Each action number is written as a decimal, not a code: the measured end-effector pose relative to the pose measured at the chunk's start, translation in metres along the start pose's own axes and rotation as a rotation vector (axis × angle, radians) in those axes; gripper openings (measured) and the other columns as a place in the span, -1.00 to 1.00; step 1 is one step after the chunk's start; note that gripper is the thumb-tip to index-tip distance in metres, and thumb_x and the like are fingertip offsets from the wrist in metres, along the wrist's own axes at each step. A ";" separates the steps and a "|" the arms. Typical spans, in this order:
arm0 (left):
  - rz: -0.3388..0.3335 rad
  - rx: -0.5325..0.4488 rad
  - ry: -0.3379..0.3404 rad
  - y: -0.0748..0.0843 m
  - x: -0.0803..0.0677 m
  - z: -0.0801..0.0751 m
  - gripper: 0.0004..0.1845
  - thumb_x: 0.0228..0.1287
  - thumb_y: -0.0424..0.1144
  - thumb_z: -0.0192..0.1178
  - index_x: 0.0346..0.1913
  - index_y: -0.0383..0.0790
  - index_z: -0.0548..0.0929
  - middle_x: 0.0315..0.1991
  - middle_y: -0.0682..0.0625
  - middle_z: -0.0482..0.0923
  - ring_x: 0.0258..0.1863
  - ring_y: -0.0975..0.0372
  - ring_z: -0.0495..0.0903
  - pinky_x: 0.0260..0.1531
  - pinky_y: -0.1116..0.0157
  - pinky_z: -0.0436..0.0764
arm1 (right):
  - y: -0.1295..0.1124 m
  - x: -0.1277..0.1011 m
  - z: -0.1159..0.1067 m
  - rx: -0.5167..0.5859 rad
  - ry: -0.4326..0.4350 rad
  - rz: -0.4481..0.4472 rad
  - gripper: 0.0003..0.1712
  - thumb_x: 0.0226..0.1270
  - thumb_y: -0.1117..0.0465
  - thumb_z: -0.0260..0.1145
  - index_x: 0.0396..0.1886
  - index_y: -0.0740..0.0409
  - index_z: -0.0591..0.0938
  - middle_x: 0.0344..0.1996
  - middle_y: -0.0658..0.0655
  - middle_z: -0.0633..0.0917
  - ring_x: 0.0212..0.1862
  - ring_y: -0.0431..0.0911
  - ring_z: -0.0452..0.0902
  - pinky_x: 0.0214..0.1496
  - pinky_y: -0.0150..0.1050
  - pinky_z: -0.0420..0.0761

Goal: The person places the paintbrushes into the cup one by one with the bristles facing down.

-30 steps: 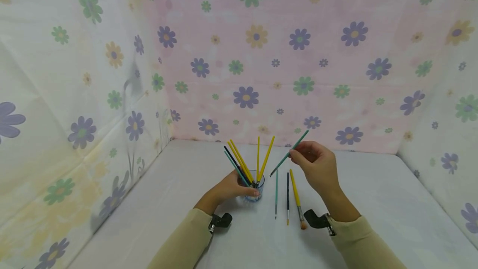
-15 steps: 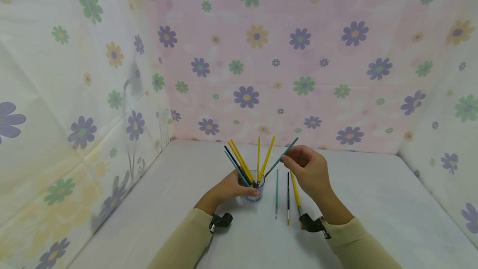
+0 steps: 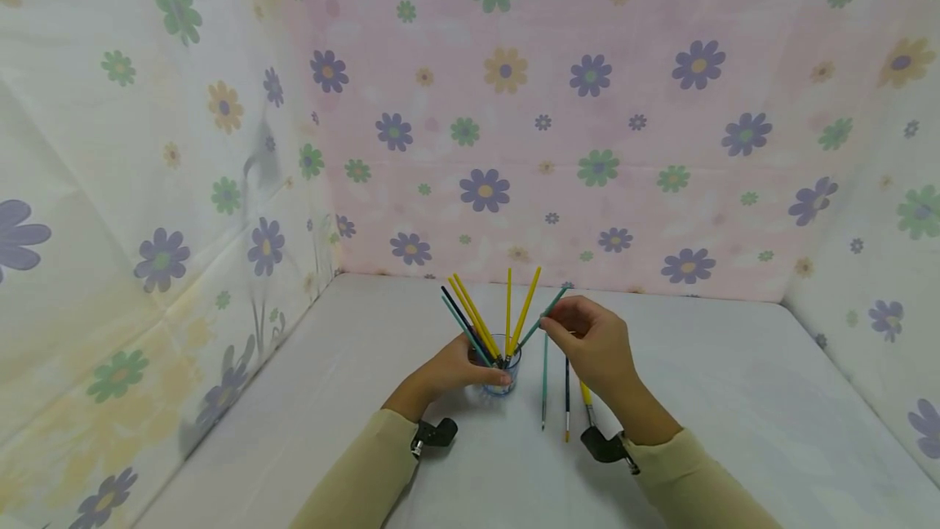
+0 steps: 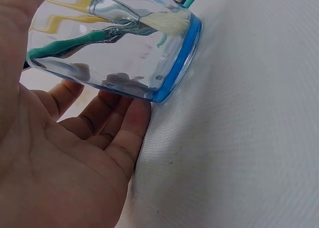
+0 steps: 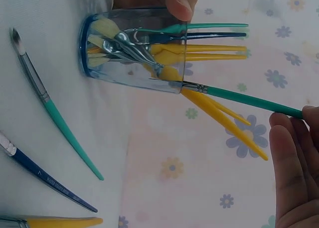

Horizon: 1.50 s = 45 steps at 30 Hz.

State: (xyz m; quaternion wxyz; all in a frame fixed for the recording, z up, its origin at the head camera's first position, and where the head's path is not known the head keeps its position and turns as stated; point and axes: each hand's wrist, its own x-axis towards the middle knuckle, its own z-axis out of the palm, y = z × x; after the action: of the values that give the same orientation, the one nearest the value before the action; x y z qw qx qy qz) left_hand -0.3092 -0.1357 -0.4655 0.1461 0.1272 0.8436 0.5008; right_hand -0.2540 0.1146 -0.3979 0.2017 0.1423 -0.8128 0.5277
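Observation:
My left hand grips a clear plastic cup with a blue base, standing upright on the white table. Several paintbrushes lean inside it, bristles down: yellow brushes, a dark blue one and a green one. Between the thumb and fingers of my right hand is another green paintbrush, pinched by its handle. It slants down to the left, its metal ferrule at the cup's rim; where its bristles end is hard to make out. In the left wrist view, bristles show through the cup wall.
To the right of the cup lie a green paintbrush, a dark blue paintbrush and a thicker yellow paintbrush, partly hidden by my right arm. Flowered cloth hangs behind the table and along both sides.
My right hand has moved left and slightly down, bringing the green paintbrush's lower end from beside the cup to its mouth. My left hand and the cup have stayed put.

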 end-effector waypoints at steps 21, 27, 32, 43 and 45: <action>0.010 -0.022 -0.010 0.000 0.001 0.000 -0.09 -0.06 0.18 0.63 0.32 -0.04 0.41 0.18 -0.04 0.55 0.24 0.04 0.48 0.37 -0.21 0.36 | 0.016 -0.002 0.012 -0.008 -0.065 0.043 -0.90 0.38 0.11 0.47 -0.19 -0.08 0.70 -0.29 -0.11 0.80 -0.25 -0.10 0.75 -0.30 -0.29 0.70; 0.018 -0.031 -0.021 -0.002 0.000 0.000 -0.10 -0.07 0.18 0.64 0.30 -0.03 0.42 0.15 -0.01 0.57 0.18 0.07 0.51 0.36 -0.19 0.38 | 0.019 -0.002 0.013 0.008 -0.077 0.087 -0.89 0.40 0.08 0.46 -0.19 -0.07 0.69 -0.30 -0.12 0.81 -0.24 -0.13 0.77 -0.21 -0.25 0.73; 0.031 -0.056 -0.034 -0.001 -0.001 -0.001 -0.11 -0.05 0.15 0.64 0.30 -0.03 0.41 0.15 -0.01 0.56 0.13 0.09 0.52 0.35 -0.16 0.38 | 0.021 -0.003 0.015 0.012 -0.098 0.131 -0.88 0.40 0.08 0.45 -0.19 -0.04 0.69 -0.31 -0.11 0.81 -0.26 -0.16 0.76 -0.18 -0.24 0.74; 0.040 -0.050 -0.045 -0.002 0.000 -0.002 -0.16 -0.03 0.15 0.63 0.27 -0.01 0.42 0.10 0.00 0.57 0.09 0.10 0.53 0.31 -0.12 0.40 | 0.028 -0.002 0.018 0.045 -0.106 0.158 -0.89 0.40 0.08 0.45 -0.21 -0.04 0.70 -0.30 -0.08 0.81 -0.23 -0.16 0.78 -0.15 -0.29 0.75; 0.041 -0.049 -0.044 -0.003 0.000 -0.002 -0.16 -0.03 0.14 0.63 0.26 -0.01 0.42 0.09 0.00 0.58 0.09 0.10 0.52 0.30 -0.12 0.40 | 0.029 -0.002 0.018 0.053 -0.107 0.160 -0.88 0.41 0.08 0.45 -0.19 -0.03 0.70 -0.28 -0.07 0.81 -0.22 -0.17 0.78 -0.14 -0.30 0.75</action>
State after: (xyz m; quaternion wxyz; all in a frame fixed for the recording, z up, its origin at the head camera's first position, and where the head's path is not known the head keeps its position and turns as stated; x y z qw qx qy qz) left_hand -0.3101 -0.1388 -0.4670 0.1572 0.1517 0.8250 0.5213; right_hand -0.2682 0.1098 -0.4285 0.1114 0.1100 -0.8168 0.5553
